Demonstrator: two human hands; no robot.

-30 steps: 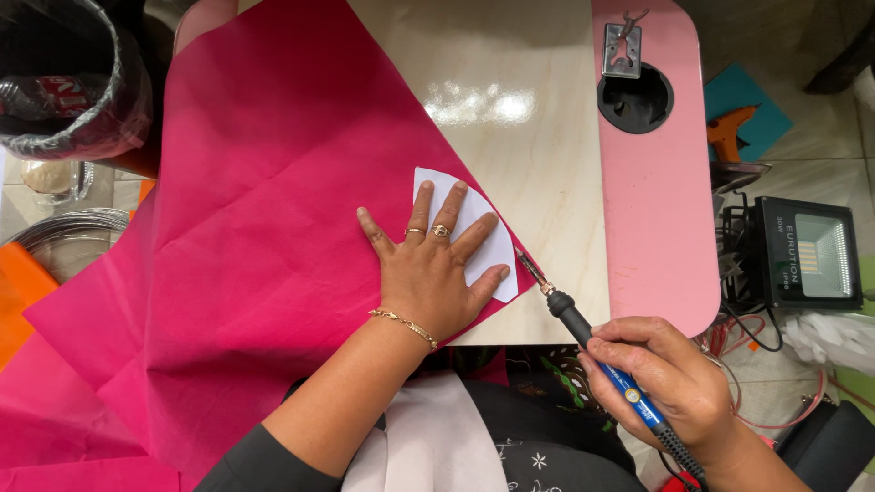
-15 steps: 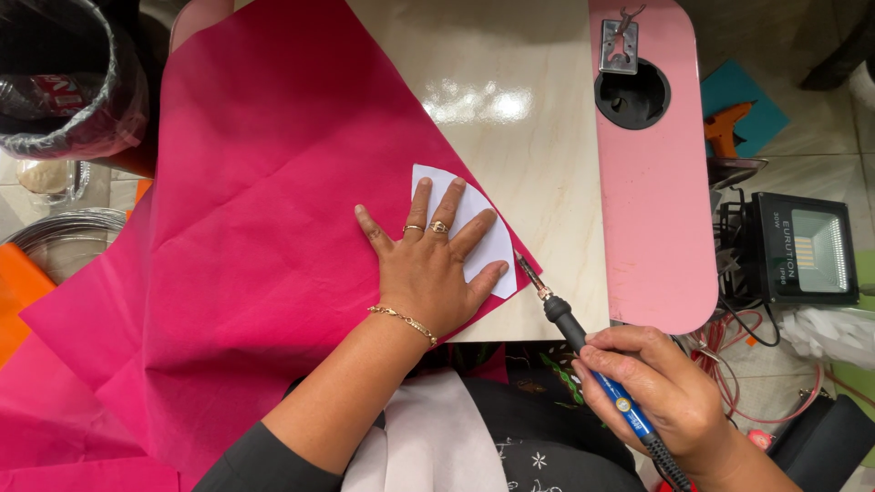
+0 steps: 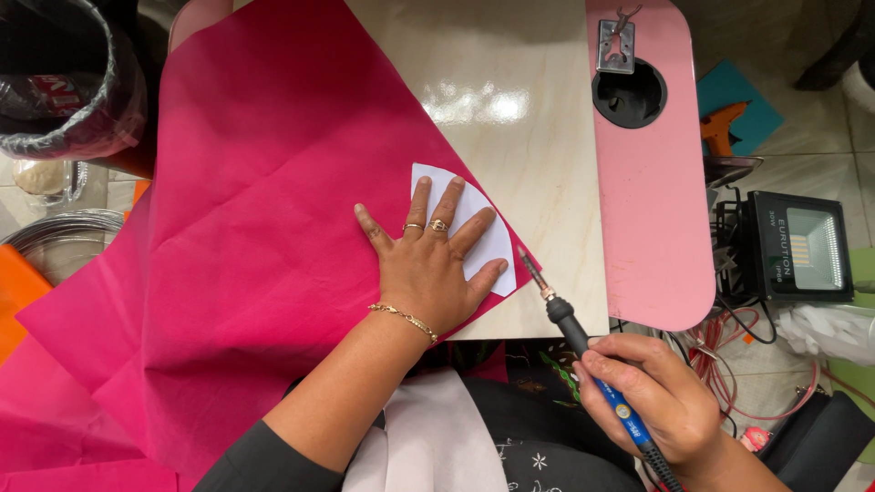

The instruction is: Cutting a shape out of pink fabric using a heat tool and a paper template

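— Moved much? 
— Barely: right hand [image 3: 658, 401], gripping the soldering iron [image 3: 583, 342], edges its tip toward the paper template [image 3: 488, 239]. 
— Left hand [image 3: 428, 264]? 
— Spread flat, pinning the template on pink fabric [image 3: 255, 228]. No cut visible; outline remains.

a small home craft workshop: a pale worktable [image 3: 510, 82] with a pink side panel [image 3: 652, 210], a floodlight [image 3: 799, 248], tangled cables [image 3: 720, 355] and a glue gun [image 3: 720, 128] on tiled floor.

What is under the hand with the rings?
The left hand lies flat on a white paper shape, which sits on the pink sheet. The shape's middle is covered by the hand, and the table under the sheet is hidden.
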